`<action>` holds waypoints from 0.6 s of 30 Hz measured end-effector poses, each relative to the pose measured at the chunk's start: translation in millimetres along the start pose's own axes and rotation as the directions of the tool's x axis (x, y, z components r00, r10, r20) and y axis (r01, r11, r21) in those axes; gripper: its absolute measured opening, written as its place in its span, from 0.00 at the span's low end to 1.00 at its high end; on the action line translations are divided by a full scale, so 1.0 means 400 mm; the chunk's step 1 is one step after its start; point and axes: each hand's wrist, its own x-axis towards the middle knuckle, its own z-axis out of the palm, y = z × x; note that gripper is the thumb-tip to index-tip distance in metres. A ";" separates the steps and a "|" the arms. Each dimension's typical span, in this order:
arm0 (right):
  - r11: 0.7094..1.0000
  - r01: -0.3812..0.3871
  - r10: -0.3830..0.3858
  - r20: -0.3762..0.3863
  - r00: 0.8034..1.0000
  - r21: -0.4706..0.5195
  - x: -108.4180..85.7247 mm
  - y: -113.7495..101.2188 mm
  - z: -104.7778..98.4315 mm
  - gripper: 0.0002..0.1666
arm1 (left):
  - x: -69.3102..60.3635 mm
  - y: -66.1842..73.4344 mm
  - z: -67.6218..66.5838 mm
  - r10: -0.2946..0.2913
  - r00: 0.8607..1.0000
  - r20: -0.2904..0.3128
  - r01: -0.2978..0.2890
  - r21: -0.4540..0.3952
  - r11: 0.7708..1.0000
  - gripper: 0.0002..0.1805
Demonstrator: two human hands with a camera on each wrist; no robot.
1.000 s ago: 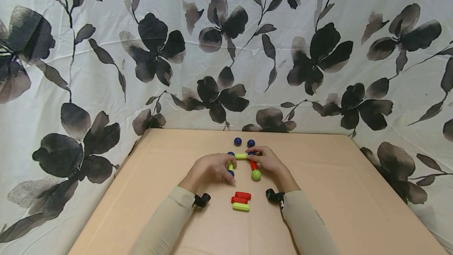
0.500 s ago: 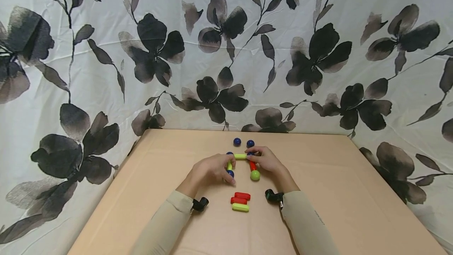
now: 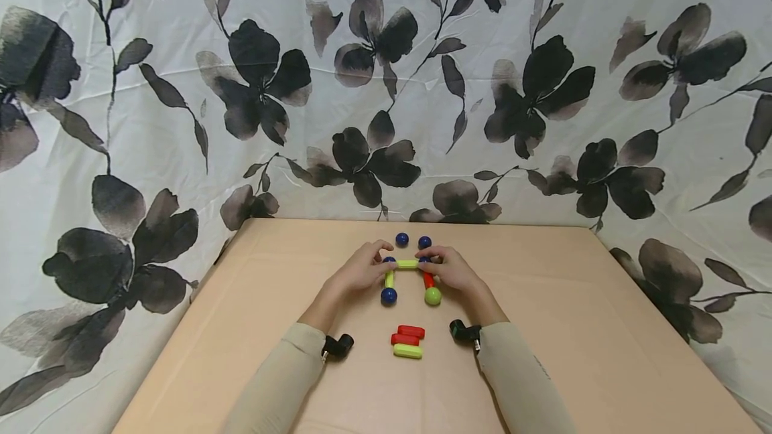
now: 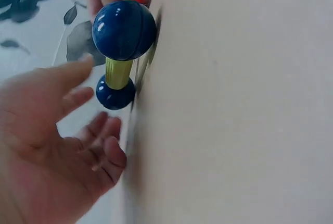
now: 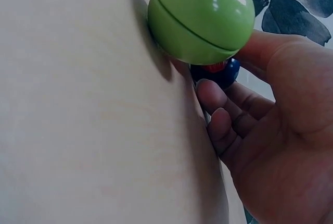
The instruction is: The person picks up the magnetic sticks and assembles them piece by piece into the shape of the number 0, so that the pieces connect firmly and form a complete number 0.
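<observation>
I see the crosswise yellow rod (image 3: 407, 264) lying between the left hand (image 3: 360, 268), fingers loosely spread, and the right hand (image 3: 454, 270), pinching a blue ball (image 5: 229, 74).

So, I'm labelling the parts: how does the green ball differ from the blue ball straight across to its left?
The green ball is lime; the blue ball is dark blue. The green ball meets a red rod; the blue ball, a yellow-green rod. Both are round and glossy.
</observation>
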 end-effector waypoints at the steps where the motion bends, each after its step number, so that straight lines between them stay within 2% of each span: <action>1: 1.000 -0.001 0.001 0.000 1.000 -0.003 0.001 -0.001 0.000 0.16 | 0.004 -0.008 0.004 0.000 1.000 -0.013 0.000 -0.008 1.000 0.24; 7: 1.000 0.000 0.000 0.010 1.000 0.007 0.001 -0.007 -0.004 0.17 | 0.012 -0.036 0.012 0.006 0.999 -0.034 -0.007 -0.045 0.999 0.19; 14: 0.999 -0.021 0.019 0.054 0.998 0.045 -0.012 -0.011 -0.020 0.22 | 0.009 -0.041 0.012 0.001 0.999 -0.035 -0.003 -0.055 0.998 0.19; 18: 0.999 -0.002 0.002 0.023 1.000 0.032 -0.027 -0.017 -0.032 0.23 | 0.007 -0.042 0.017 -0.006 0.999 -0.033 0.004 -0.064 0.998 0.19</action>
